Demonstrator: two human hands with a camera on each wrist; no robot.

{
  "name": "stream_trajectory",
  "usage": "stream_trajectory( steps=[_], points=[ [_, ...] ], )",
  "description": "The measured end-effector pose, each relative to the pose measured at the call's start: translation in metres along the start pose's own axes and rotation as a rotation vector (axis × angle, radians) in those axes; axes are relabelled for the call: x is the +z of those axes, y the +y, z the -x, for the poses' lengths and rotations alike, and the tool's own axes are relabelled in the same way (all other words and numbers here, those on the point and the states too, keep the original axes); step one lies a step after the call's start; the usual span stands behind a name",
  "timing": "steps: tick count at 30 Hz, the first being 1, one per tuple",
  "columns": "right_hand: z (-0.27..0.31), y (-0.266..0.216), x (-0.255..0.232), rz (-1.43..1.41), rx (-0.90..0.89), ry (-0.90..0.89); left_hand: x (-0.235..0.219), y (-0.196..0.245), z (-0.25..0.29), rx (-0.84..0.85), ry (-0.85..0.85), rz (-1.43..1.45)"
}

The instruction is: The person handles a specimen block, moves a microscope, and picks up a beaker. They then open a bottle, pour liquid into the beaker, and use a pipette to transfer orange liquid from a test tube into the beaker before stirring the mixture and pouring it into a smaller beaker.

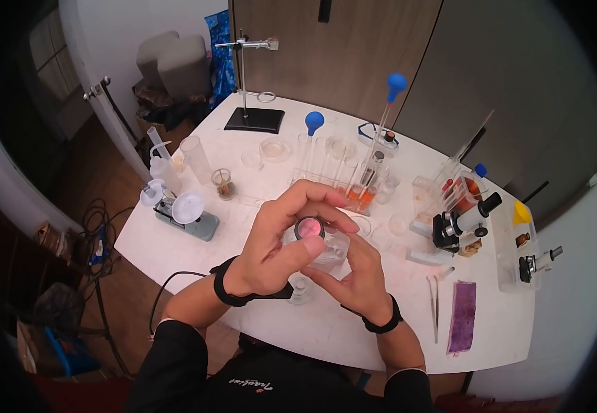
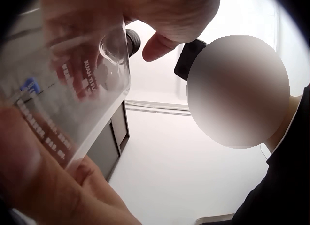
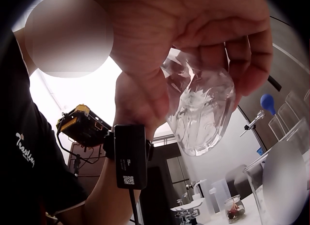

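Both hands hold a clear bottle above the front middle of the table. Its round cap has a black rim and a pinkish centre; ribs show on the cap in the left wrist view, along with white print on the bottle's wall. My left hand curls over the bottle's top, its thumb lying at the cap's edge. From the right side, my right hand grips the bottle's body, thumb below and fingers round it. The bottle's faceted base shows in the right wrist view.
A small balance stands at left, near a jar. Behind the hands are test tubes, blue-bulbed pipettes and a retort stand. At right are a microscope, tweezers and a purple cloth.
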State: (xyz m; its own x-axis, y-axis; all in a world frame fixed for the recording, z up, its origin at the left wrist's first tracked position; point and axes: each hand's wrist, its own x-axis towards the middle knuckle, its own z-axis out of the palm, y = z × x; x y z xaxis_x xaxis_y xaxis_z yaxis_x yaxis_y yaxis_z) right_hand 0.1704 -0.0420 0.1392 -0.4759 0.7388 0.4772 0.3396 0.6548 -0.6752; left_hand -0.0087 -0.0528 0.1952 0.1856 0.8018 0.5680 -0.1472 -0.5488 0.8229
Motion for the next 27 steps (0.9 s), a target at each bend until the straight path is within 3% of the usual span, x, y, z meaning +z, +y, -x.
stream_trajectory(
  steps=[3,6,9,15,18,21,23,27],
  points=[
    [0.002,0.004,-0.001,-0.065,0.014,-0.042,0.003,0.002,0.002,-0.019,0.017,0.028],
    [-0.002,0.009,0.01,-0.026,-0.154,0.107,-0.001,0.008,0.002,-0.061,-0.019,-0.12],
    [0.001,0.018,0.011,0.043,-0.236,0.137,-0.002,0.006,0.0,0.152,-0.071,-0.196],
    [-0.002,0.004,0.004,-0.047,-0.149,0.073,-0.003,0.004,0.004,0.181,-0.049,-0.248],
    [-0.001,0.007,0.005,0.053,-0.198,0.127,-0.001,0.014,0.008,0.156,0.076,-0.366],
    [-0.001,0.006,0.001,0.078,-0.2,0.117,-0.009,0.022,0.001,0.332,0.284,-0.352],
    [0.001,-0.001,-0.002,0.038,-0.174,0.097,-0.018,0.026,-0.001,0.332,0.359,-0.287],
    [0.005,-0.025,-0.016,-0.075,-0.231,0.085,-0.022,0.022,0.004,0.245,0.319,-0.263]
  ],
)
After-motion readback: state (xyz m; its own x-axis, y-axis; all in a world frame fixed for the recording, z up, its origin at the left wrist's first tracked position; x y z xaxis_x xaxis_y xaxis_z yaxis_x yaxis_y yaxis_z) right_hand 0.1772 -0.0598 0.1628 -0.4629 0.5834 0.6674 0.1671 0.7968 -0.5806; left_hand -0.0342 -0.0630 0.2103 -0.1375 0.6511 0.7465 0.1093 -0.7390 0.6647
